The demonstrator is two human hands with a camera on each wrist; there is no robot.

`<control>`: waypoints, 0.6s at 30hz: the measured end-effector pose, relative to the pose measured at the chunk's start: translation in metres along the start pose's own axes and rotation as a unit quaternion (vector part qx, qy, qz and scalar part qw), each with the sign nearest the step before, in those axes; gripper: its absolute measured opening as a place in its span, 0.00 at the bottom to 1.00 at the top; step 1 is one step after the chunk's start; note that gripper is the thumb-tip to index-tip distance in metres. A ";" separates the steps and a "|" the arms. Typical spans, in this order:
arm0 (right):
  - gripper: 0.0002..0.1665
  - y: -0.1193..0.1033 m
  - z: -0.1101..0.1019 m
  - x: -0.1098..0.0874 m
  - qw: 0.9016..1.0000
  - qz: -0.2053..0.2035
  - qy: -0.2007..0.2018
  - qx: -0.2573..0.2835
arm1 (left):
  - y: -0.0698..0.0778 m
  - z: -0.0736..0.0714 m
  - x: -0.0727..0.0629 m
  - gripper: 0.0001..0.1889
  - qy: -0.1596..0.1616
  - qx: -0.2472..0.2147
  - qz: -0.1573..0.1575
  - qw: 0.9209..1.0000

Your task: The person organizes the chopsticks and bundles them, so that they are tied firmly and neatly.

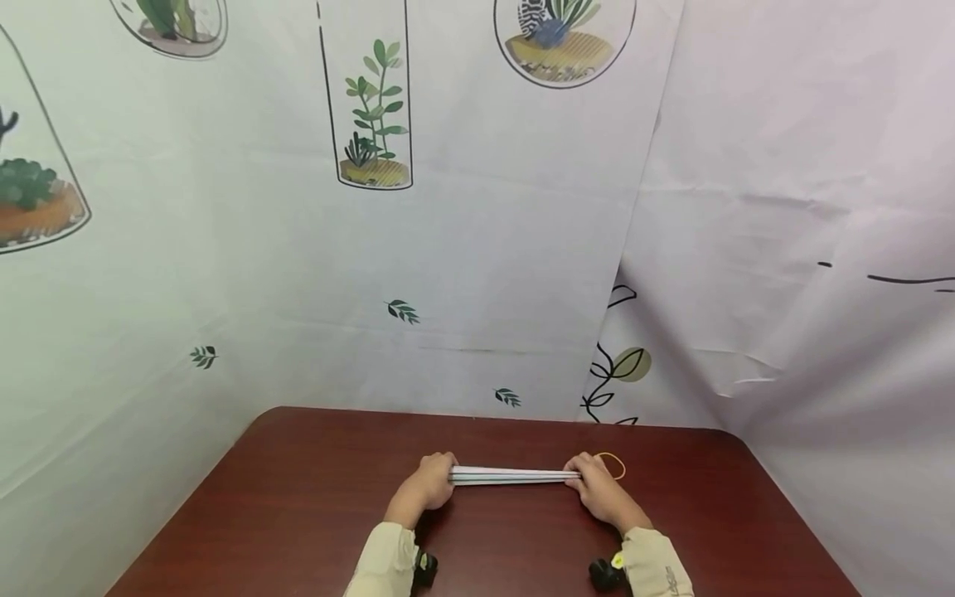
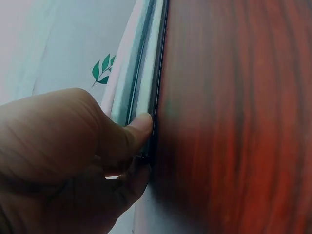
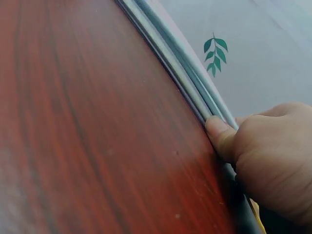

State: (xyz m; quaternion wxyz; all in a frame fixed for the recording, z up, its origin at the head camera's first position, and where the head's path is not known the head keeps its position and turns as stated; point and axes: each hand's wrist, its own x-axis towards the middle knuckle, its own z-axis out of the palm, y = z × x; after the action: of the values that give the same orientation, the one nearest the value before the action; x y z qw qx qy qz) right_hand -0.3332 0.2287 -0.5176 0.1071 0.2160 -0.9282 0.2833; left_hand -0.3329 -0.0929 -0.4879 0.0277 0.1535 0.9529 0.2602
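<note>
White plant-printed cloth [image 1: 485, 249] backs a reddish-brown wood-grain table [image 1: 515, 555]. The left hand [image 1: 431, 481] and right hand [image 1: 597, 487] pinch opposite ends of a layered white-and-green bundle [image 1: 515, 476] over it. Right-sleeve lettering [image 1: 674, 580] is illegible.

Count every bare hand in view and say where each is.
2: the bare left hand grips the long, narrow, white-and-pale-green layered bundle near its left end; the bare right hand grips it near its right end, beside a thin yellow loop. No other hand shows.
</note>
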 end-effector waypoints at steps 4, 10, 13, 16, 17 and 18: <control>0.03 0.001 0.000 0.001 1.000 -0.008 -0.008 -0.012 | -0.001 0.001 0.000 0.09 -0.001 0.013 0.008 1.000; 0.03 0.002 0.000 -0.001 0.999 -0.009 -0.017 -0.036 | -0.002 0.001 -0.002 0.07 0.004 0.019 0.021 1.000; 0.03 0.000 -0.001 -0.001 0.999 -0.004 -0.014 -0.042 | 0.000 0.000 -0.002 0.06 0.005 0.017 0.022 1.000; 0.05 -0.001 -0.001 0.001 0.999 0.001 -0.009 -0.044 | 0.001 0.000 -0.002 0.06 0.010 0.022 0.021 0.999; 0.05 -0.001 -0.001 0.001 0.999 0.003 -0.009 -0.047 | 0.001 0.000 -0.002 0.06 0.012 0.026 0.020 0.999; 0.05 -0.002 0.000 0.002 0.999 0.007 -0.010 -0.051 | 0.000 0.001 -0.002 0.06 0.015 0.031 0.020 0.999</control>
State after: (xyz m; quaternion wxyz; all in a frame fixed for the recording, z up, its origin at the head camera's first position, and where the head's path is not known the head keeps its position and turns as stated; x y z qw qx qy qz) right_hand -0.3338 0.2269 -0.5161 0.1063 0.2069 -0.9440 0.2342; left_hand -0.3303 -0.0929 -0.4884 0.0039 0.1696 0.9574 0.2335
